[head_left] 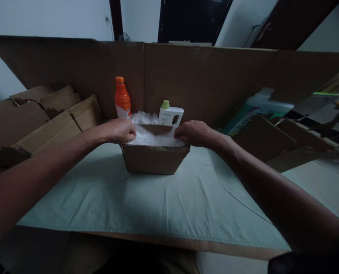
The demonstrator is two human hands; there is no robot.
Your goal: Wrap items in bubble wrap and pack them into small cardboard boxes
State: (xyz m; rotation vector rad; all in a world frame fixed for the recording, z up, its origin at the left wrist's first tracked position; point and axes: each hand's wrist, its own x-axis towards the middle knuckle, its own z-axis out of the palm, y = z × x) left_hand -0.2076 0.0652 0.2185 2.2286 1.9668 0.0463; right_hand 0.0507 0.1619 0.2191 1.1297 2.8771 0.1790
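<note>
One open cardboard box (153,161), upright near the middle of the desk (186,244), on a pale green cloth (158,205) with soft creases. Bubble wrap (155,140) fills the mouth of the box, lying across the opening; more of it bunched up behind, in front of the bottles. Left hand (120,130) at the box's left rim, fingers curled in and pinching the edge of the wrap, knuckles up. Right hand (192,132) opposite, at the right rim, fingers likewise closed on the wrap. Both forearms reach in from the lower corners, bare. Just behind the box, two bottles: an orange bottle (123,97) with an orange cap, upright, to the left; a white bottle (167,113) with a green cap and side handle, nearer the middle, its base hidden. Backing all this, a tall cardboard screen (229,82) with a vertical crease. Left side, well apart from the box: several cardboard cartons (63,127), crowded together, flaps at odd angles. Right side: a clear bottle (252,110) of teal liquid, tilted, blurred, label unreadable; another carton (264,137) just beside it. Beyond the screen, a white wall (58,19) and a dark door (192,21)
</note>
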